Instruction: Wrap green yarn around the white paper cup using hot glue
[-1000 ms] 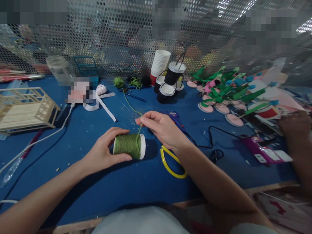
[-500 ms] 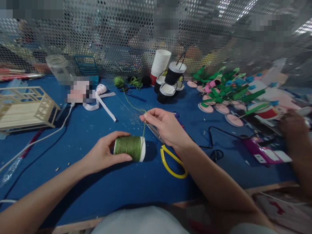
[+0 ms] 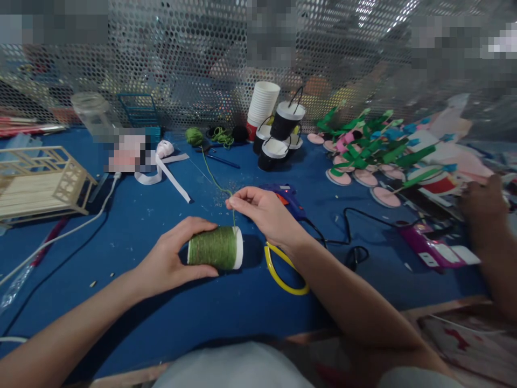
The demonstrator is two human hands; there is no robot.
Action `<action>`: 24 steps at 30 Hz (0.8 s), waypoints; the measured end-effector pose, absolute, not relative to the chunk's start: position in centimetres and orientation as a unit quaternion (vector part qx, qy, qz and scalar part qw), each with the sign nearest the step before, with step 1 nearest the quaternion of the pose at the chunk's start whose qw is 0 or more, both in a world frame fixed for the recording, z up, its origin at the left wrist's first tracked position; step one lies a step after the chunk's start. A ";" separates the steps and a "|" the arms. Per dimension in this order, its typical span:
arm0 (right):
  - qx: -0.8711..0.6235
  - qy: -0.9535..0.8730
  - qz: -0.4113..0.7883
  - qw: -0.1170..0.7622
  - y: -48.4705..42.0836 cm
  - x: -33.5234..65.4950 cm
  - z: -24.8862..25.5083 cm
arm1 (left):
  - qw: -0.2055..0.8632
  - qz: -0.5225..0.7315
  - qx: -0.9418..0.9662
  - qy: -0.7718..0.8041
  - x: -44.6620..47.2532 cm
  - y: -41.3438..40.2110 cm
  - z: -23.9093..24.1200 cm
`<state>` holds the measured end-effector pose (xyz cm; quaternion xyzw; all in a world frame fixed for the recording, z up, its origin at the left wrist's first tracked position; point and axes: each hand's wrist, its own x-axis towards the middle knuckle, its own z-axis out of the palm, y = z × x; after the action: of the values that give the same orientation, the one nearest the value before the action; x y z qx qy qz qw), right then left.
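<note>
My left hand [image 3: 177,253] grips a white paper cup [image 3: 239,248] lying on its side, its wall wrapped in green yarn [image 3: 213,248]. Thumb and fingers clasp the cup near its left end. Above the cup's right end, my right hand [image 3: 264,213] pinches a strand of green yarn [image 3: 220,187] between thumb and fingertips. The strand runs from the cup up through the pinch and back to a green yarn ball [image 3: 194,137]. Under my right hand lie scissors with a yellow handle [image 3: 288,280]; their blades are hidden. A blue glue gun [image 3: 293,202] rests just behind that hand.
Black-wrapped cups with handles [image 3: 272,155] and stacked white cups [image 3: 263,102] stand at the back. Green paper flowers on pink bases [image 3: 385,197] crowd the right, near another person's hand [image 3: 484,207]. A small wooden bed model [image 3: 40,186], white ribbon [image 3: 173,178] and cable [image 3: 76,223] lie left.
My right hand has shifted slightly left and still pinches the strand. The cup has turned slightly in my left hand. More of the glue gun shows, while the scissor blades are now covered.
</note>
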<state>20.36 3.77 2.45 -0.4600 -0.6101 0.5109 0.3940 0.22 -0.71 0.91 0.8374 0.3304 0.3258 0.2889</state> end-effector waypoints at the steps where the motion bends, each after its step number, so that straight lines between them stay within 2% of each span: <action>1: -0.460 -0.613 0.510 0.391 3.7 20.4 2.4 | 0.284 0.326 0.841 0.325 0.2 -0.7 0.9; 10: -0.477 -0.632 0.504 0.344 3.4 20.3 2.8 | 0.225 0.331 0.866 0.301 -0.1 -0.6 0.7; 24: -0.489 -0.628 0.527 0.298 3.2 20.1 3.0 | 0.192 0.356 0.862 0.307 0.1 -0.9 0.7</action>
<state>20.14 3.23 3.04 -0.4887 -0.6283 0.5270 0.2976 0.10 -0.91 0.71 0.8615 0.3066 0.3562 0.1922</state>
